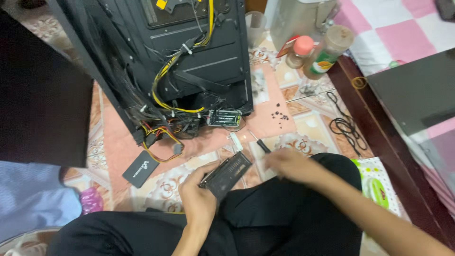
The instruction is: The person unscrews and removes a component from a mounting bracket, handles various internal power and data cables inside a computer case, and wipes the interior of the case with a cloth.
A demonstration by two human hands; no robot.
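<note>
Open black PC case (189,61) fills upper centre, yellow cables (163,83) spilling out. Slim black drive (141,169) lower left of it, loose screws (279,116) right of centre, two bottles (315,52) upper right. Left hand (196,192), centre bottom, fingers wrapped round a black perforated bracket (227,173). Right hand (289,163) blurred, just beside the screwdriver (259,142); can't tell its grip.

You have one black computer case (189,57), one drive tray (227,173), one screwdriver (259,142), one flat black drive (141,169), two bottles (327,52) and about ten small screws (279,116).
</note>
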